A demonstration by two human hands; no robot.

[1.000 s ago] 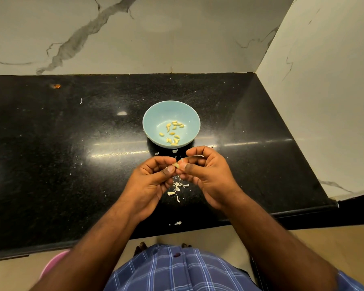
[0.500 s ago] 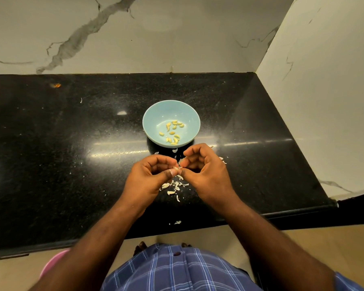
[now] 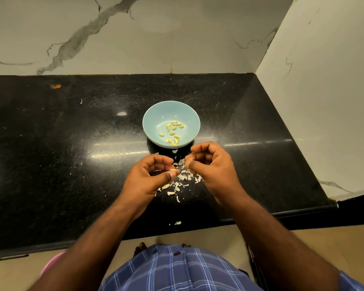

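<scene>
While both hands hovered just above the black countertop [image 3: 72, 143], the left hand [image 3: 147, 179] pinched 1 small pale seed [image 3: 173, 170] between its thumb tip and the tip of its forefinger, the other fingers curled loosely in behind. The seed sat in that pinch, near the front of the bowl and above the scattered husk flakes [image 3: 183, 179]. The right hand [image 3: 212, 164] was just beside it, apart from the left by a narrow gap, with its fingers curled inward and its thumb drawn close to the forefinger tip; whether a scrap of husk was caught between them could not be told.

Beyond the hands stood a light blue bowl [image 3: 153, 114], upright on the countertop, with a scatter of yellow peeled kernels [image 3: 172, 133] lying in its bottom. The white flakes lay on the stone beneath and between the 2 hands, and 1 stray flake [image 3: 177, 223] lay apart near the front edge. An orange speck [image 3: 56, 86] rested far back on the left. Veined marble wall [image 3: 177, 38] rose behind and to the right. A blue checked shirt [image 3: 172, 269] filled the lower edge of the view.
</scene>
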